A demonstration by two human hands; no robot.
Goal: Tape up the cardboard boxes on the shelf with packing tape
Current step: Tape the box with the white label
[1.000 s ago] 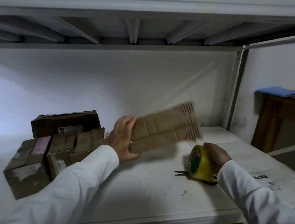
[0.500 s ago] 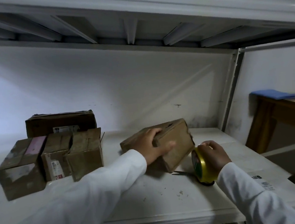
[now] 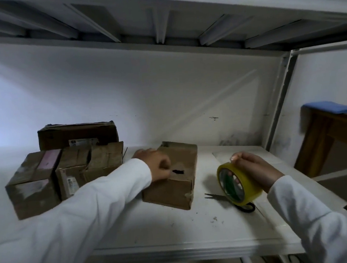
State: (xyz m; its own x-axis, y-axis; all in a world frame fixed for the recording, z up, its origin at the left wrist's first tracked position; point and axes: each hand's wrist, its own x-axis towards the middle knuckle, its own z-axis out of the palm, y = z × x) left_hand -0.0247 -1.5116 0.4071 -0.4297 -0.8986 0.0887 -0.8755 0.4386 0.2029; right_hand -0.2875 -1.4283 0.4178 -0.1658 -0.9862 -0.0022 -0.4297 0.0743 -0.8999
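Left hand [image 3: 156, 166] rests curled on top of 1 cardboard box [image 3: 172, 179] mid-shelf; its grip cannot be told. Right hand [image 3: 254, 170] grips the tape roll [image 3: 238, 183] near the shelf [image 3: 177, 247] front edge, scissors [image 3: 213, 195] beneath; 4 boxes [image 3: 67, 166] crowd the left

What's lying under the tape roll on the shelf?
Scissors: the blades stick out left of the tape roll and a dark handle loop shows below it. Their middle is hidden behind the roll, which the right hand holds.

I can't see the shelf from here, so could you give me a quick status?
Left hand resting on the box. Right hand gripping tape roll. Scissors beside roll, nothing blocking.
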